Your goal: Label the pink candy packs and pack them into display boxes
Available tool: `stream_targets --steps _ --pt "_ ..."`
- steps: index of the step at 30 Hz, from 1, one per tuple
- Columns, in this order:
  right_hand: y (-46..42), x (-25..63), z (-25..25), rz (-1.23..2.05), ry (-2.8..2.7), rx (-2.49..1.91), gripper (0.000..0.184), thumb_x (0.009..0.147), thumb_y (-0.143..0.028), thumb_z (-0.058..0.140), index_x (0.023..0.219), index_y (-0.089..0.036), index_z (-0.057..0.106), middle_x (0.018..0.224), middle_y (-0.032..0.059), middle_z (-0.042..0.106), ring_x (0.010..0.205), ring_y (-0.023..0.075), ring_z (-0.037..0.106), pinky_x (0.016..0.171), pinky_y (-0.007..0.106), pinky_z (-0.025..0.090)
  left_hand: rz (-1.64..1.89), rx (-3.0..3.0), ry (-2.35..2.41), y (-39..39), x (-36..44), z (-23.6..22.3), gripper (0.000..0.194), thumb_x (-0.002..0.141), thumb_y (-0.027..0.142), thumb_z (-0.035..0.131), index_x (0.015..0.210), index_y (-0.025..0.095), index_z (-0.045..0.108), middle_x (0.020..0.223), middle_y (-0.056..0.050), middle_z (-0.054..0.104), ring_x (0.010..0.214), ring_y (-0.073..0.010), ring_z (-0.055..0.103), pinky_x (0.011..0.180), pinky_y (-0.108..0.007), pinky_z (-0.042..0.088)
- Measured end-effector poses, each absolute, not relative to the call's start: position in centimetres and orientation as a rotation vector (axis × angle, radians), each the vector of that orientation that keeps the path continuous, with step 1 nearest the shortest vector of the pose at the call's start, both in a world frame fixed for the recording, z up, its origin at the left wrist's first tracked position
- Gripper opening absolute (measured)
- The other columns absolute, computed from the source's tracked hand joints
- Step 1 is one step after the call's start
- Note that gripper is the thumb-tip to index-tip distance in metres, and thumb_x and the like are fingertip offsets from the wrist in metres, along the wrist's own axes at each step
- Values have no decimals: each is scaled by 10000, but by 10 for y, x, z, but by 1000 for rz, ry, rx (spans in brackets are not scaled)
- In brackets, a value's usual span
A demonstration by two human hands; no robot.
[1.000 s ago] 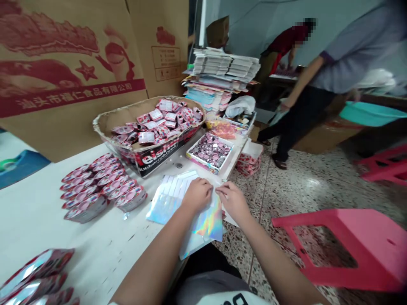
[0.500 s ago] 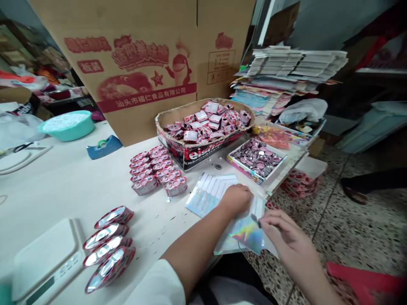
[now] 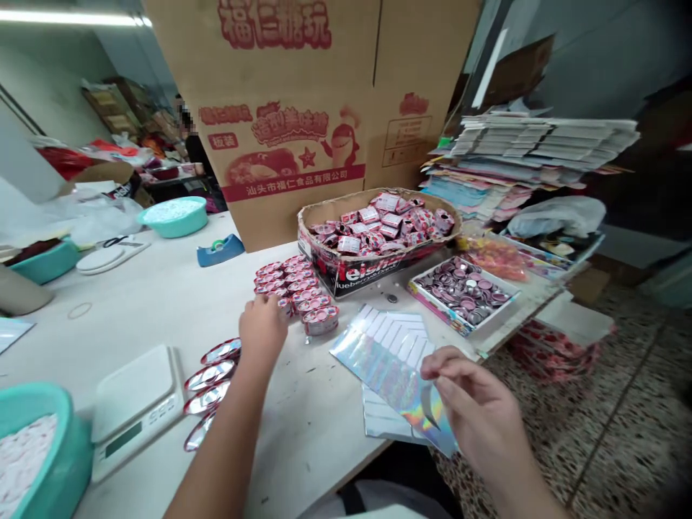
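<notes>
My left hand [image 3: 263,324] reaches over the front of the left column of small red-and-pink oval containers [image 3: 320,321]. Its fingers are closed at the frontmost container there, which they mostly hide. My right hand [image 3: 481,407] pinches a thin, curved grey sticker strip [image 3: 429,404] between thumb and fingers. Behind that strip lies a shiny holographic sticker sheet [image 3: 362,349] with rows of white strips, angled over another sheet [image 3: 378,414] near the table edge. More oval containers [image 3: 208,398] lie in a row to the left of my left forearm, with silvery faces upward.
A cut-down carton [image 3: 324,263] is heaped with containers. Right of it is a shallow box [image 3: 440,310] of small round metal pieces. A white scale [image 3: 135,382], teal basins [image 3: 187,225] and a blue tape dispenser [image 3: 221,252] stand leftward. A large cardboard box [image 3: 292,194] rises behind.
My left hand has moved from the sticker sheet leftward to the grouped containers. My right hand still pinches the strip, now seen at fuller length. The view has swung left.
</notes>
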State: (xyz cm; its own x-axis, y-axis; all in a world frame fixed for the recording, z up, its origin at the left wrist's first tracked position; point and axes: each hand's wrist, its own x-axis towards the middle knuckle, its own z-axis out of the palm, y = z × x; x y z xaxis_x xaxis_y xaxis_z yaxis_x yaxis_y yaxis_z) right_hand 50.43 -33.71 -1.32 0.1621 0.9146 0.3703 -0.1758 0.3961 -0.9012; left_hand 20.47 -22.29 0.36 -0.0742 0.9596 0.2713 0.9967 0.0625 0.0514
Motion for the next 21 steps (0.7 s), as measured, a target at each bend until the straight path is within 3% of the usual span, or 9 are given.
stream_targets --steps 2,9,14,18,21 --pt "-332 496 -16 971 -1153 -812 40 831 -249 720 807 -254 689 844 39 608 827 180 607 754 312 505 -200 -1993 -2238 -214 188 -1 340 798 238 577 1121 172 662 1121 -144 634 1023 -331 601 817 -404 479" --pt "-319 493 -26 1012 -1238 -881 102 846 -278 702 771 -219 664 869 60 602 857 192 596 719 290 494 -139 -2131 -2235 -216 189 5 188 844 197 526 848 182 713 1012 -101 646 889 -231 644 772 -318 467" --pt "-315 493 -26 980 -1226 -969 132 823 -299 720 750 -207 658 864 69 607 849 202 593 713 302 500 -339 -2352 -2130 -281 203 20 199 890 264 522 941 228 710 1100 -67 631 912 -191 637 800 -297 491" --pt "-315 489 -25 1021 -1274 -927 94 828 -265 709 767 -215 658 828 51 610 820 188 590 743 316 494 -399 -2615 -2035 -329 209 -1 197 887 224 519 920 222 713 1042 -72 643 882 -204 640 783 -333 521" --pt "-317 485 -25 1039 -1294 -942 76 831 -247 704 775 -218 662 815 42 610 813 184 588 743 317 486 -377 -2648 -2014 -344 206 -21 242 910 231 498 1031 239 707 1063 -82 634 898 -217 632 777 -353 528"
